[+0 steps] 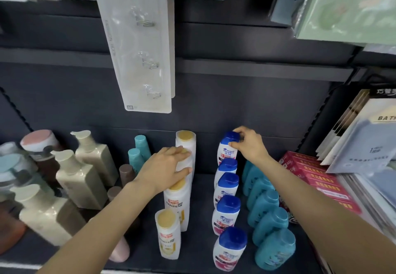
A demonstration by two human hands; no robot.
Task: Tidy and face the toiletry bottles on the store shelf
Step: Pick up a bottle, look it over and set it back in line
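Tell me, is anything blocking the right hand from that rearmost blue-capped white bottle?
Nothing visible does. The right hand already pinches the blue cap of the rearmost white bottle, reaching in above the row of teal bottles.

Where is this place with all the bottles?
Most likely a shop, in the aisle for bath things. Matching shampoo bottles stand in neat rows on a dark shelf, packaged hooks hang above, and red boxes sit stacked at the right.
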